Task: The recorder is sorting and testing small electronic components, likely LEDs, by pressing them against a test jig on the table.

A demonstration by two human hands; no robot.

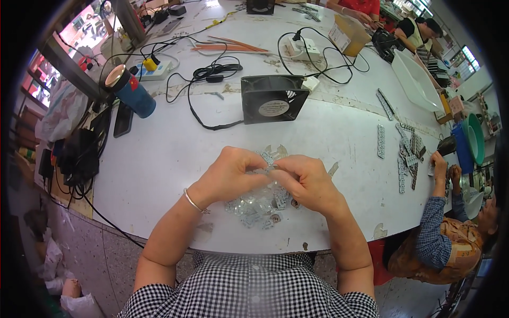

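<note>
L hand [233,172] + R hand [308,181]: fingers pinched on small pc [271,167] above parts pile [255,204], bench [159,175] front.
Pc mostly hidden by fingers, type unclear; hands cover pt of pile; co-worker [448,241] cut off, R rim.

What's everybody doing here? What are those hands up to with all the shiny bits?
Someone in a checked shirt sits at a white table. Their left hand and right hand meet at the fingertips, pinching a small piece, too tiny to make out, above a pile of clear and silvery bits. A black fan stands beyond. Another person works at the right.
</note>
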